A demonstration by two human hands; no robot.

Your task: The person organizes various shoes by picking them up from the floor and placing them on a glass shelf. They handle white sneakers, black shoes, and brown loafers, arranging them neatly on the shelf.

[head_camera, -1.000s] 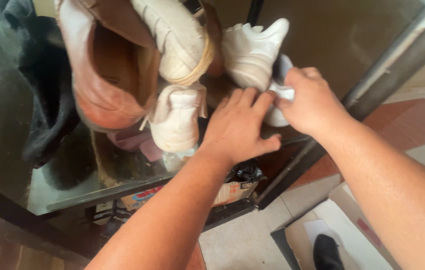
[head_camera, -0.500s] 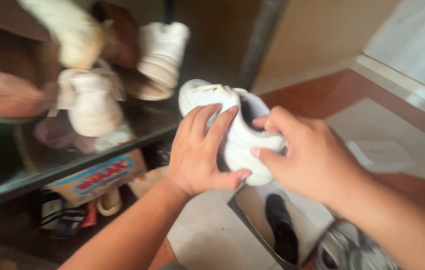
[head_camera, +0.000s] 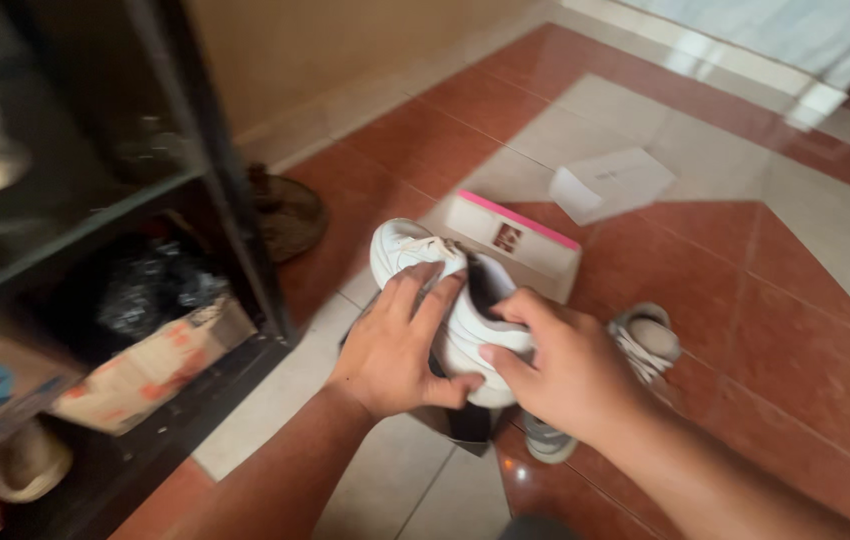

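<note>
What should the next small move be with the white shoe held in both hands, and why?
Probably lower the white shoe toward the open shoebox on the floor tiles. The left hand and right hand grip it in mid-air just above the box, away from the shelf.

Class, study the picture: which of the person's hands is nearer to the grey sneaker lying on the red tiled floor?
Right. The right hand, gripping the white sneaker, sits just beside and partly over the grey sneaker; the left hand holds the white sneaker's far side.

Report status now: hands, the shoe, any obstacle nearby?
Left hand and right hand both grip white shoe, off the floor. Grey shoe and open box lie below.
</note>
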